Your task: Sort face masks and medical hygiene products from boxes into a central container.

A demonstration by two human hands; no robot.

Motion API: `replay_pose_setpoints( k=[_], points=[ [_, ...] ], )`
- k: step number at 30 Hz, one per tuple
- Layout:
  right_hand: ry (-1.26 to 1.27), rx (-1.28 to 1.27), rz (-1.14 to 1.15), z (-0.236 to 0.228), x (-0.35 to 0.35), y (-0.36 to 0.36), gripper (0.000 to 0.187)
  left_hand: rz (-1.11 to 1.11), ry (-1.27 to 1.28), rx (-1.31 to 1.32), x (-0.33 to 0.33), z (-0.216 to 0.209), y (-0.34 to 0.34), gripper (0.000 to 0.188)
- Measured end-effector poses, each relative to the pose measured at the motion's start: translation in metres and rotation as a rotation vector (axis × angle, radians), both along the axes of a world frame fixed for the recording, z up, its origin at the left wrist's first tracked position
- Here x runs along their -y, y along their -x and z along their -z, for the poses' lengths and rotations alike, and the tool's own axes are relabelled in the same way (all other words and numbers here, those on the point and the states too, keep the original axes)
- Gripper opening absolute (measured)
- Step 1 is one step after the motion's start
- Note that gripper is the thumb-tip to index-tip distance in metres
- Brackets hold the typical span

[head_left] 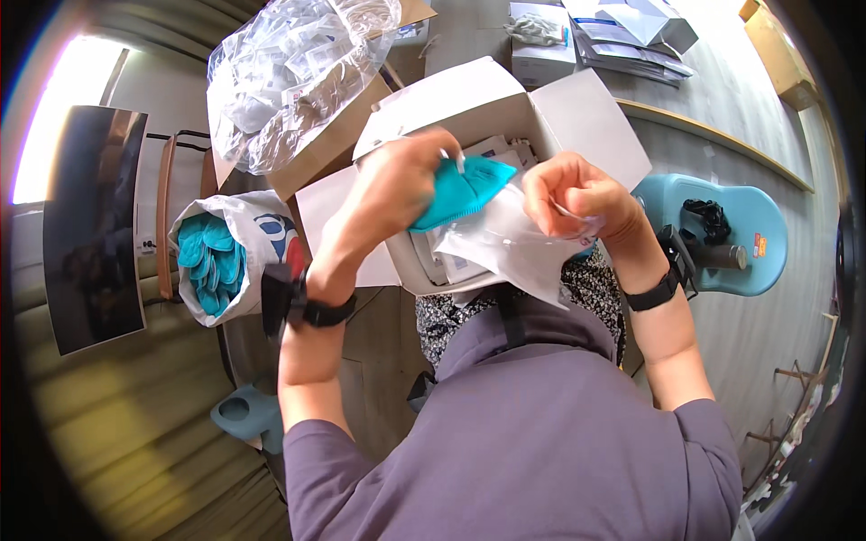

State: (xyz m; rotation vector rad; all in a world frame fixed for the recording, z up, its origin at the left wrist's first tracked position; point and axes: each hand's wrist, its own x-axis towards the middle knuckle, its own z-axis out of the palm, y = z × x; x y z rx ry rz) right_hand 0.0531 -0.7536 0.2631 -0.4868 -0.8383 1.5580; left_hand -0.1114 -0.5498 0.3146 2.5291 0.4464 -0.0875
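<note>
My left hand (410, 176), a little blurred, is closed on a teal folded face mask (466, 191), holding it over the open white box. Between the fingers of my right hand (577, 200) is the edge of a clear plastic bag (501, 239), which hangs down beside the mask. How far the mask overlaps the bag's opening, I cannot tell. Under both hands stands the white cardboard box (451, 99) with its flaps folded out. Several flat white packets (458, 267) lie inside it, partly hidden by the bag and my hands.
At the left, a white sack (262, 216) holds several teal masks (212, 257). Behind it, a brown carton (347, 126) bears a large clear bag of small packets (284, 77). A blue plastic stool (753, 243) stands at the right, with black cord on it. Flattened cartons (622, 41) lie at the back.
</note>
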Motion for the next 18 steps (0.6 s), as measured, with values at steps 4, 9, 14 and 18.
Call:
replay_pose_setpoints(
  k=[4,9,14,18],
  points=[
    [-0.085,-0.070,0.052,0.011,0.006,-0.011,0.062,0.359,-0.282,-0.076,0.006,0.043,-0.021,0.016],
    [-0.312,-0.457,-0.092,0.032,0.016,-0.025,0.051,0.503,-0.487,-0.098,-0.001,0.062,-0.035,0.013],
    [0.076,-0.387,0.460,0.005,0.030,0.003,0.045,0.371,-0.407,-0.418,0.016,0.083,-0.039,0.015],
    [0.291,0.161,0.949,0.003,0.040,0.024,0.040,0.348,-0.531,-0.124,0.034,0.093,-0.056,0.031]
  ],
)
